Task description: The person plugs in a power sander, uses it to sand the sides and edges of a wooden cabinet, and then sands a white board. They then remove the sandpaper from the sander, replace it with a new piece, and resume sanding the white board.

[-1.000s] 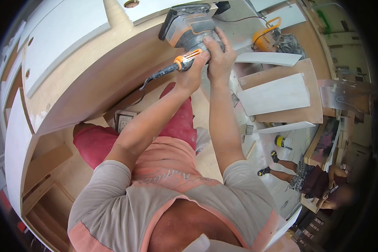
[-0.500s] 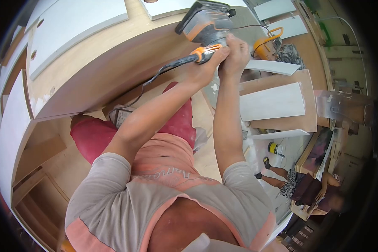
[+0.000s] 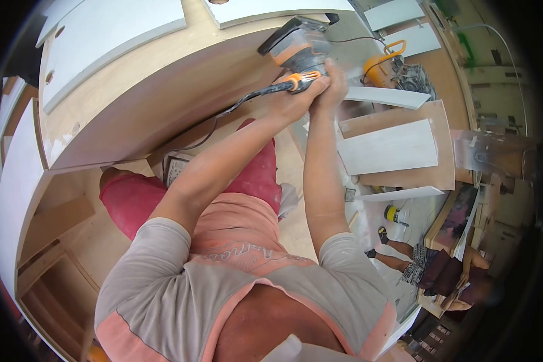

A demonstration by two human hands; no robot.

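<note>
1. sander [image 3: 301, 54] is upper ctr of frame, in front of edge of curved wood panel [image 3: 181, 99]; can't tell if its pad [image 3: 280, 36] touches panel.
2. pad end points up twd top of frame, sole turned away from cam; long axis of body runs from there down & slightly rt to the hands.
3. orange collar [image 3: 301, 81] & cord end slant down-left; cord [image 3: 223, 114] trails twd left-ctr of frame.
4. l hand [image 3: 298, 99] wraps the handle by the collar, thumb laid along it, pointing up-rt.
5. r hand [image 3: 332, 87] holds rt side of body, fingers bent but blurred; it's right up against l hand.
6. l forearm [image 3: 229, 151] angles from lower left to upper rt; r forearm [image 3: 321, 157] runs near vertical. both arms reach up-frame, wrists close tog.
7. rt of frame: white board [image 3: 389, 148] on a brown sheet [image 3: 443, 139], well apart from sander.
</note>
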